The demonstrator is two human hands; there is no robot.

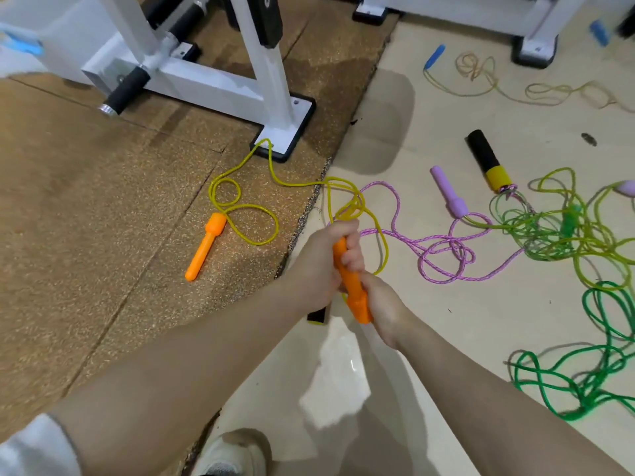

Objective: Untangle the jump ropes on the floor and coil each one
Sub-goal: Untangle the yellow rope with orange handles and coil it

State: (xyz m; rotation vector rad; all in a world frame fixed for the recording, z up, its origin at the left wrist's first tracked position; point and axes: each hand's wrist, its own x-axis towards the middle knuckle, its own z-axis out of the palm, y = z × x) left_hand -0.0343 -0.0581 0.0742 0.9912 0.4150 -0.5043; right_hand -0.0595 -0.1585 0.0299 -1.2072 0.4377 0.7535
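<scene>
Floor: brown speckled rubber mat [103, 207] on the left, pale smooth floor [429, 324] on the right, their edge running diagonally between.
Frame: white metal exercise frame [213, 87], its foot plate touched by a rope loop.
Tangle: green, yellow-green and pink cords heaped [563, 235] at right, well apart from the mat.
Yellow rope: thin yellow jump rope [240, 201] looped across the mat edge; one orange plastic handle [206, 245] lies on the mat.
Left hand [323, 259]: curled round the other orange handle [354, 293] and bunched rope.
Right hand [381, 304]: gripping that handle's lower end.
</scene>
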